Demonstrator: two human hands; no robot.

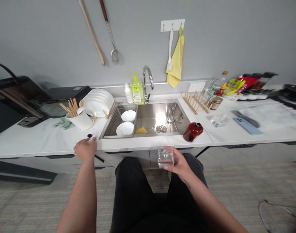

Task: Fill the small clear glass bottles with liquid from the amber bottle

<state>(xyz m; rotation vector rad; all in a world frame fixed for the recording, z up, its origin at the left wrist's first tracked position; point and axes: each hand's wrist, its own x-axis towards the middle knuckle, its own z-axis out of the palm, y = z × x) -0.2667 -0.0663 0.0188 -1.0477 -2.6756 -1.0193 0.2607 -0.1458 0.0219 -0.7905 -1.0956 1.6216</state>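
In front of the steel sink (162,111), right hand (179,161) gripping a square glass tumbler (165,158), left hand (84,150) at the surface (41,142) edge, its grip unclear.

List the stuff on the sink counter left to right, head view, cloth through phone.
Green cloth → white cup of wooden chopsticks → stacked white plates → yellow sponge → red ceramic lidded pot → light blue phone

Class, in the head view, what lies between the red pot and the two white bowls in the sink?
In the head view, a yellow sponge and the steel drain of the sink lie between the red pot and the white bowls.
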